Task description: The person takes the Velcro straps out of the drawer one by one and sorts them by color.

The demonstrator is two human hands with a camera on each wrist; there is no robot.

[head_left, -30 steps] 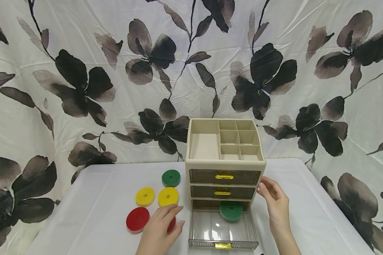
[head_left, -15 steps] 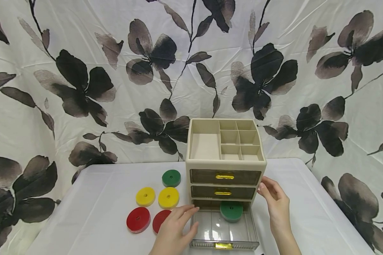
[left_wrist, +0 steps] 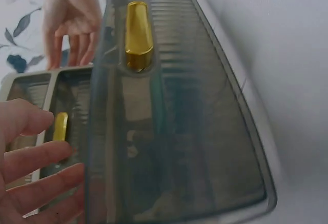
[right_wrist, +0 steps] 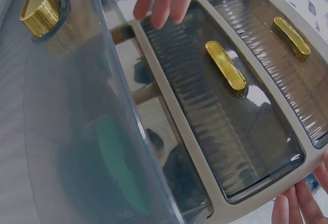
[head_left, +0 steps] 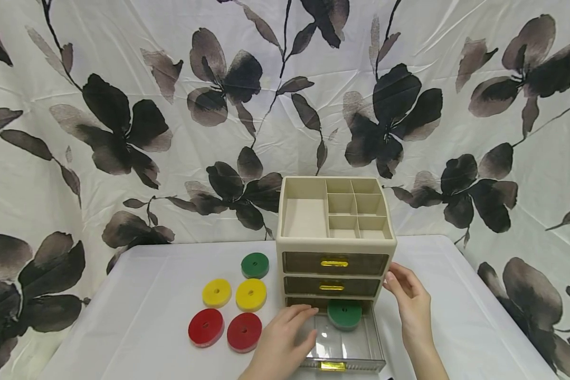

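Note:
A cream desktop drawer organizer (head_left: 336,244) stands on the white table with its bottom drawer (head_left: 351,348) pulled out. In that clear drawer, toward the back, lies a green disc (head_left: 344,314) with a small hole in its middle. My left hand (head_left: 281,340) is over the drawer's left part, fingers spread and nothing visible between them; it covers that side. My right hand (head_left: 410,301) rests its fingertips against the organizer's right side. Left of the drawer are two red discs (head_left: 206,328), two yellow discs (head_left: 251,294) and another green disc (head_left: 255,265).
The organizer's upper two drawers, with gold handles (head_left: 334,263), are closed. Its top has one large and several small compartments (head_left: 342,203). A floral cloth (head_left: 247,63) hangs behind the table (head_left: 147,295).
My left hand has moved right, from beside the red discs to over the pulled-out drawer, uncovering the nearer red disc. My right hand has stayed at the organizer's side.

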